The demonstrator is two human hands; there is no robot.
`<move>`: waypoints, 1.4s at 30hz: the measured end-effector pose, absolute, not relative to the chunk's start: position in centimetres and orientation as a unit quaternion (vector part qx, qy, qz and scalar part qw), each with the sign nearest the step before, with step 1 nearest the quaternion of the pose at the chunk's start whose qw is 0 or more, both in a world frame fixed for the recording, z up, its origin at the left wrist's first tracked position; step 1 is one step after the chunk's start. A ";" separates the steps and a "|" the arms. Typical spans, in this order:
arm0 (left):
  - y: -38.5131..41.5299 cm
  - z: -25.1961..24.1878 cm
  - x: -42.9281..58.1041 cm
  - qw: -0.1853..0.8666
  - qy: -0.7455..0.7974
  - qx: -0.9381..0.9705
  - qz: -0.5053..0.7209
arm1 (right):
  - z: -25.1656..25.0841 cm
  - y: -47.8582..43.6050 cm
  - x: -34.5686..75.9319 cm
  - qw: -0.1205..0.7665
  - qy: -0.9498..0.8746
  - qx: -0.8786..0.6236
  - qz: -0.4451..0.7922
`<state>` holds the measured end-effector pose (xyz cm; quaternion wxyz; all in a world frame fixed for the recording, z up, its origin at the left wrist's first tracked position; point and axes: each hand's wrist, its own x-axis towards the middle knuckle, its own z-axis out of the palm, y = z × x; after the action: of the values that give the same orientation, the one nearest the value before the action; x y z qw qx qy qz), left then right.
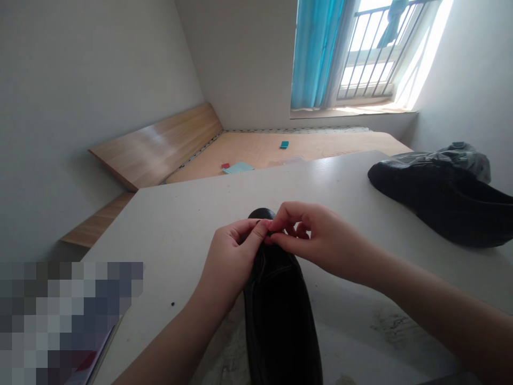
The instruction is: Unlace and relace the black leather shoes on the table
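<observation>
A black shoe (284, 321) lies on the white tabletop with its toe pointing away from me and its opening facing up. My left hand (236, 248) is closed over the front of the shoe, thumb and fingers pinched together. Right beside it, my right hand (308, 227) pinches with thumb and forefinger at the same spot, and the fingertips of both hands meet. Something small and dark shows between the fingers, but I cannot make out what it is. The fingers hide part of the shoe's upper behind the toe.
Another black shoe (444, 198) lies at the right, a grey-green cloth bundle (468, 155) behind it. A small dark speck (172, 304) is on the white table (180, 230). A magazine-like stack (102, 347) sits lower left, partly pixelated. Beyond stands a bed (256, 144).
</observation>
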<state>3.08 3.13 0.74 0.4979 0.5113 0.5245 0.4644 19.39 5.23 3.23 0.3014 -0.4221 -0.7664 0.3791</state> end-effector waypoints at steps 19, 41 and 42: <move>3.2 1.6 2.4 0.530 0.514 0.500 0.452 | 2.5 4.1 18.8 0.353 -0.831 -0.394 0.172; 3.2 1.9 2.4 0.490 0.481 0.531 0.496 | 2.2 5.6 18.9 0.272 -0.763 -0.485 0.329; 3.2 2.0 2.4 0.464 0.481 0.556 0.495 | 2.1 5.7 18.9 0.266 -0.768 -0.479 0.332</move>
<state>2.43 3.22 2.02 0.4639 0.5560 0.4805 0.4947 18.90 5.66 2.13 0.2657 -0.4787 -0.7681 0.3320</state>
